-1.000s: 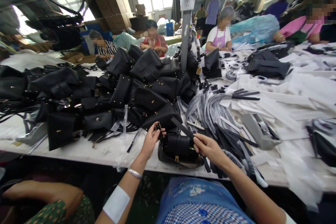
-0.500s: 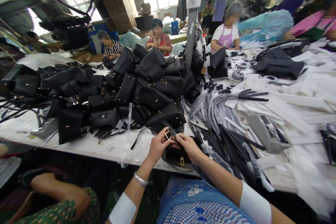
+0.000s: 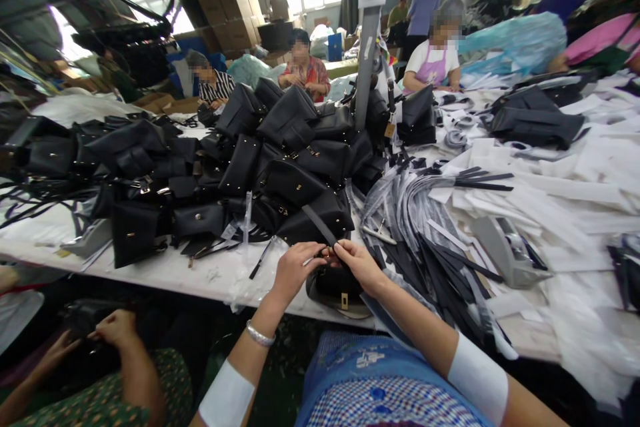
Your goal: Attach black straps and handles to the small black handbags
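My right hand [image 3: 356, 263] pinches a flat black strap [image 3: 320, 224], whose free end sticks up and away to the left. Close against it, my left hand [image 3: 296, 268] has its fingers closed round a small gold buckle [image 3: 327, 252], mostly hidden by the fingers. Below both hands, at the table's front edge, sits a black handbag [image 3: 325, 290] with a gold clasp [image 3: 345, 301] on its front. A heap of black handbags [image 3: 295, 187] rises just beyond my hands.
Plastic-wrapped black straps [image 3: 410, 213] lie to the right, beside a grey tape dispenser [image 3: 510, 253]. White paper sheets [image 3: 565, 200] cover the right side. A metal post [image 3: 367, 67] stands mid-table. At lower left, a co-worker's hands [image 3: 115, 330] handle a black item. Other people sit across the table.
The strap's free end now extends further up past my hands. My left hand has turned over the buckle, hiding most of it. The co-worker's hands at lower left have come apart into view.
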A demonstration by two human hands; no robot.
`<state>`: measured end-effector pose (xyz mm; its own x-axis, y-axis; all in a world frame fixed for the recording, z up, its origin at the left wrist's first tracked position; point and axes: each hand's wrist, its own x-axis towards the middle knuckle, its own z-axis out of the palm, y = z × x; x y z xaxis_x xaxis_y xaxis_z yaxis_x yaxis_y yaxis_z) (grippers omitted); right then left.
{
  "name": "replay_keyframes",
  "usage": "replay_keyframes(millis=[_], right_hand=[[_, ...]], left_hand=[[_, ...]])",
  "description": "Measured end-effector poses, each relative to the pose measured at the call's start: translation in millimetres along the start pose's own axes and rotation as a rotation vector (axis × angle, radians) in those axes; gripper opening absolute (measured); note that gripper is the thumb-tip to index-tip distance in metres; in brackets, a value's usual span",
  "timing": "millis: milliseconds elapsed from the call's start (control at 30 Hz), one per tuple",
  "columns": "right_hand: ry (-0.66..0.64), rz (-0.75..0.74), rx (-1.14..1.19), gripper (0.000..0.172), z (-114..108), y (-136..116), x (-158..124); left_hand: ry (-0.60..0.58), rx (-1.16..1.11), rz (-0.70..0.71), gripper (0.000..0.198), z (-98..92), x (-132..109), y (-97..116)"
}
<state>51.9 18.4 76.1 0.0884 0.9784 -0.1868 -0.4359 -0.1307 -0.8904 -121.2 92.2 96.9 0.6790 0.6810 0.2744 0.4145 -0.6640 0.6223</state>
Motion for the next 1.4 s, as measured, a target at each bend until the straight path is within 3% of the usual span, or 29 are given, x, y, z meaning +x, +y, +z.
replay_keyframes(millis=[100,167,367,467,567,700,800,900,967,1033,1100,1267,1333,1400], right_hand=[[-0.021,-0.038,-0.085,0.035,-5.2,-3.8,-2.3],[-0.008,-0.04,-0.138,0.037,-11.1,-3.6,-7.0],[-0.073,0.111,-0.226,0.046,-38.7,27.5,-28.2],[-0.114,0.196,-0.245,0.048,-48.7,41.2,-36.0],[-0.154,0.25,-0.251,0.048,-51.5,40.0,-37.9],[-0.171,0.261,-0.254,0.046,-43.7,26.5,-27.8],[-0.161,0.183,-0.297,0.045,-31.0,18.8,-14.1],[0.011,0.028,-0.463,0.043,-17.6,13.6,-2.9],[0.144,-0.107,-0.613,0.04,-10.3,10.1,1.1],[0.197,-0.221,-0.744,0.048,-4.8,7.0,3.1],[0.194,-0.273,-0.846,0.055,-0.8,5.2,4.9],[0.096,-0.366,-0.952,0.027,5.6,3.1,14.6],[0.081,-0.372,-0.856,0.025,8.4,-5.0,18.5],[0.045,-0.321,-0.616,0.032,11.1,-21.6,20.3]], left_hand=[[-0.017,-0.061,-0.008,0.029,-1.4,2.9,-2.4],[0.032,-0.219,-0.112,0.028,2.6,2.2,-7.3],[0.261,-0.983,-0.504,0.036,24.9,-6.6,-25.9],[0.304,-1.211,-0.579,0.034,31.2,-9.6,-31.3],[0.273,-1.309,-0.59,0.035,33.6,-12.6,-35.9],[0.217,-1.269,-0.571,0.036,35.9,-16.3,-34.9],[0.066,-1.115,-0.514,0.034,38.8,-14.0,-22.6],[-0.081,-0.934,-0.429,0.035,42.0,-6.4,-6.5],[-0.07,-0.836,-0.387,0.034,44.4,-1.0,0.4],[-0.023,-0.729,-0.337,0.03,47.4,3.1,2.8],[0.005,-0.615,-0.295,0.028,51.1,5.8,2.1],[-0.005,-0.517,-0.312,0.02,57.3,11.6,2.5],[-0.051,-0.547,-0.3,0.021,57.1,14.0,6.6],[-0.135,-0.614,-0.29,0.026,56.1,14.8,12.2]])
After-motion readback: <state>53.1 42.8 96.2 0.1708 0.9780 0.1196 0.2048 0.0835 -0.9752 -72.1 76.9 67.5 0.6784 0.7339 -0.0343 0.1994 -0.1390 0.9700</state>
